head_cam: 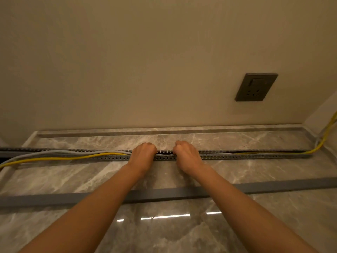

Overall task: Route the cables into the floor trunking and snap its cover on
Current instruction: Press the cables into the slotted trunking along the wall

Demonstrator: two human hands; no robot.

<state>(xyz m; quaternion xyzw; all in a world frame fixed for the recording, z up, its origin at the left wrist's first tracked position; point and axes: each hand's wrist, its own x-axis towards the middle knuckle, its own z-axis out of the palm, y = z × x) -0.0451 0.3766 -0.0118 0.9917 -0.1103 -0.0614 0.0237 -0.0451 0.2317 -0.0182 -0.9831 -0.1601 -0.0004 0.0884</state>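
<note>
Hands meeting at the middle of a grey slotted floor trunking (pixel 255 155), seen from a head camera looking down. Left hand (pixel 143 154) and right hand (pixel 187 154) both curled down over the open channel, a short gap of bare slots between them; fingers tucked into the trunking and hidden, so cannot tell whether either grip pinches a cable or merely presses down. Trunking lying on a marble-patterned floor (pixel 164 234), running left to right, parallel to a beige wall (pixel 127 61).

Progress, judged from the layout: roughly midway through routing. To the right of the hands, yellow cable (pixel 54 158) and grey cables (pixel 45 153) seemingly seated inside the channel as far as its right end, then rising toward the corner. To the left, the same cables bulging above and spilling over the near wall, not yet pressed in. Long grey cover (pixel 54 198) lying flat on the floor nearer the camera, well apart from the trunking, not yet fitted.

Dark wall socket (pixel 256 87) with a switch, upper right. No brand, label or readable writing anywhere.
</note>
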